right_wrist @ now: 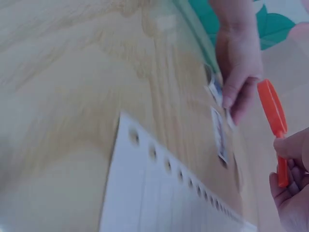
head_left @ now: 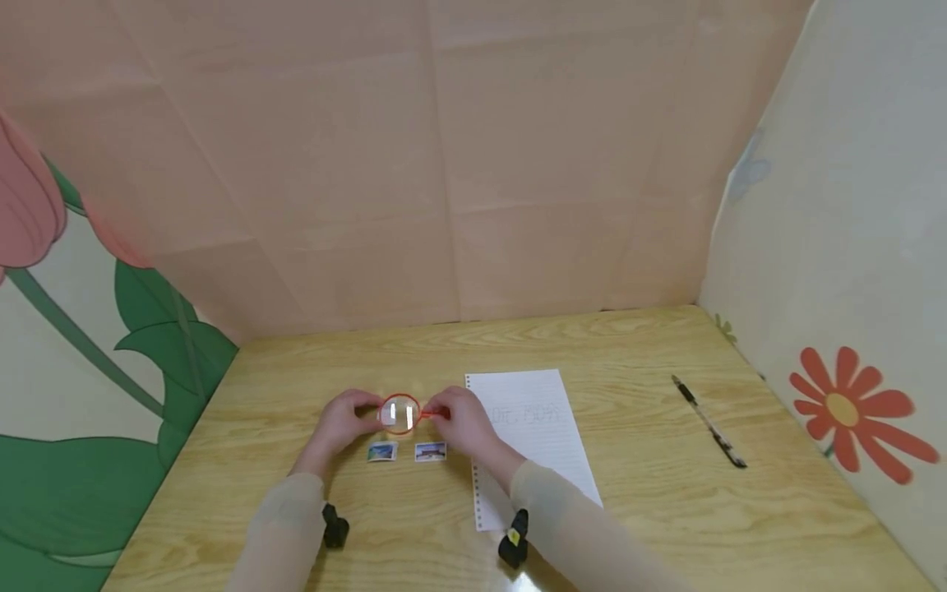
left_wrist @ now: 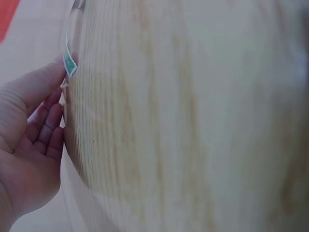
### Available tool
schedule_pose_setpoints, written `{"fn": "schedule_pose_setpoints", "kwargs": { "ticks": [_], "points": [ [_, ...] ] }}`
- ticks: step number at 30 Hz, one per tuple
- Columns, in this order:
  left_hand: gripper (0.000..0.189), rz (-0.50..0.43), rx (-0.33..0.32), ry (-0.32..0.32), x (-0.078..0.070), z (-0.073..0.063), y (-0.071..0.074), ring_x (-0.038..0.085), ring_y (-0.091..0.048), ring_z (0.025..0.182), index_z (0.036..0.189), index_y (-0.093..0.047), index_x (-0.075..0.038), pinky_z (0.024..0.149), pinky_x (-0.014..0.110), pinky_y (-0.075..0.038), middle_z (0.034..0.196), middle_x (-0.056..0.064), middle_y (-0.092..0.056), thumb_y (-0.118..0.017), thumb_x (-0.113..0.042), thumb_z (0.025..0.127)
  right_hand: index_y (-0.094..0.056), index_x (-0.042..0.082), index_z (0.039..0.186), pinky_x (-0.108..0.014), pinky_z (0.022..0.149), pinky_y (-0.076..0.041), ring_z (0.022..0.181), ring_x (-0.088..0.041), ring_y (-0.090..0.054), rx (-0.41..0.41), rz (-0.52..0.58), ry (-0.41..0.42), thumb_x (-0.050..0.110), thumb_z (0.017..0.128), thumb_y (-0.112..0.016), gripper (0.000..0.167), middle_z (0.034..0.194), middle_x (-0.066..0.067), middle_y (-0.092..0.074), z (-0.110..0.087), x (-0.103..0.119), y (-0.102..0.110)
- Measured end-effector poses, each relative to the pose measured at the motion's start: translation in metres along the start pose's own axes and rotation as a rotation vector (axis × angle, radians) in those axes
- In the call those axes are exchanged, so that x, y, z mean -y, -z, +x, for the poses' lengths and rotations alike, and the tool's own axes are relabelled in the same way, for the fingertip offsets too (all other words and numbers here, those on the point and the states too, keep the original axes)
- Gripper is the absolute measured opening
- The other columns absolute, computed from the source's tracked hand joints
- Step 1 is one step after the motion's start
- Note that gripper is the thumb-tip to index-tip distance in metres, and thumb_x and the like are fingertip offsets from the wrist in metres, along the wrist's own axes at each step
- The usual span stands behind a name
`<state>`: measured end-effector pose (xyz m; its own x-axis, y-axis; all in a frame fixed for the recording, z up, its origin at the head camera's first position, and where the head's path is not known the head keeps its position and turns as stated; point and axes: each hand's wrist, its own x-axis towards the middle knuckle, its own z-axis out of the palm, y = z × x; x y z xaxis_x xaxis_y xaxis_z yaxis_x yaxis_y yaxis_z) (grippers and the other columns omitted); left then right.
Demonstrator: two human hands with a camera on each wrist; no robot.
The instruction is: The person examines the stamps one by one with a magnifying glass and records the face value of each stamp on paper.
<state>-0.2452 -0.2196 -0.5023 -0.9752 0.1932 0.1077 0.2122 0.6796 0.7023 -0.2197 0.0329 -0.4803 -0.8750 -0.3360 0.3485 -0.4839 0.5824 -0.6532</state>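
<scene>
Pink sheeting [head_left: 355, 164] backed the scene on my remote feed, and before it spread the pale wooden table [head_left: 414, 543]. On that, right of centre, lay the lined sheet [head_left: 551, 444], its punched edge facing left, with the right forearm crossing over it. Next came the two hands, and they told me most. I saw the right hand [head_left: 466, 423] with thumb and fingers clamped on the handle of the red magnifying glass [head_left: 400, 413]. The left hand [head_left: 340, 423] had its thumb and forefinger right by the far end of the rim; whether they touched it, or pinched something small, I could not tell. Well off to the right, the pen [head_left: 709, 421] slanted alone. What mattered to me was how the glass lay: its long axis ran sideways from hand to hand, lens toward the left fingers, handle in the right, raised above the wood in the right wrist view. Smallest were two picture stamps, both on the person's side of it: the left stamp [head_left: 381, 451] just short of the lens, nearer the left hand, and the right stamp [head_left: 431, 451] below the handle, nearer the right.
</scene>
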Motion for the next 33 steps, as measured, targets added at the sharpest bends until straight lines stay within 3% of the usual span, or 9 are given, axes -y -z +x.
{"fn": "schedule_pose_setpoints", "kwargs": {
  "ticks": [4,8,16,24,33],
  "points": [
    [0.035,0.009,0.010,0.017,-0.004,0.000,0.000,0.035,-0.057,0.113,0.110,-0.074,-0.004,0.105,0.053,-0.040,0.114,0.014,-0.067,-0.085,-0.013,0.077,-0.076,0.007,0.087,-0.033,0.074,-0.050,0.080,-0.018,-0.059,-0.046,0.027,0.055,-0.003,0.080,-0.073,0.013,0.082,-0.002,-0.067,-0.010,-0.015,0.023],
    [0.035,0.009,0.018,0.040,-0.007,0.000,0.000,0.036,-0.056,0.115,0.111,-0.074,-0.003,0.106,0.054,-0.038,0.116,0.015,-0.066,-0.084,-0.011,0.078,-0.075,0.007,0.085,-0.032,0.072,-0.049,0.078,-0.018,-0.058,-0.081,0.022,0.049,-0.005,0.078,-0.075,0.014,0.080,-0.001,-0.066,-0.023,-0.038,0.048],
    [0.035,0.009,0.019,0.066,-0.007,0.001,0.001,0.035,-0.056,0.116,0.112,-0.074,-0.005,0.107,0.053,-0.038,0.118,0.014,-0.065,-0.084,-0.010,0.079,-0.075,0.004,0.086,-0.034,0.074,-0.051,0.082,-0.022,-0.060,-0.160,-0.001,-0.087,-0.011,0.078,-0.074,0.017,0.085,-0.005,-0.068,-0.058,-0.096,0.107],
    [0.035,0.009,0.009,0.051,-0.002,0.000,0.002,0.036,-0.055,0.117,0.111,-0.074,-0.006,0.107,0.053,-0.038,0.118,0.014,-0.065,-0.084,-0.011,0.078,-0.073,0.000,0.092,-0.035,0.068,-0.049,0.080,-0.023,-0.057,-0.206,-0.131,-0.229,-0.003,0.084,-0.073,0.009,0.090,-0.013,-0.066,-0.086,-0.141,0.172],
    [0.033,0.018,0.026,0.060,-0.004,0.002,0.001,0.034,-0.056,0.117,0.111,-0.074,-0.007,0.106,0.053,-0.039,0.118,0.012,-0.065,-0.083,-0.011,0.080,-0.072,-0.001,0.094,-0.040,0.070,-0.048,0.080,-0.027,-0.059,-0.221,-0.244,-0.301,0.002,0.086,-0.072,0.008,0.088,-0.014,-0.068,-0.104,-0.181,0.208]
  ]
}}
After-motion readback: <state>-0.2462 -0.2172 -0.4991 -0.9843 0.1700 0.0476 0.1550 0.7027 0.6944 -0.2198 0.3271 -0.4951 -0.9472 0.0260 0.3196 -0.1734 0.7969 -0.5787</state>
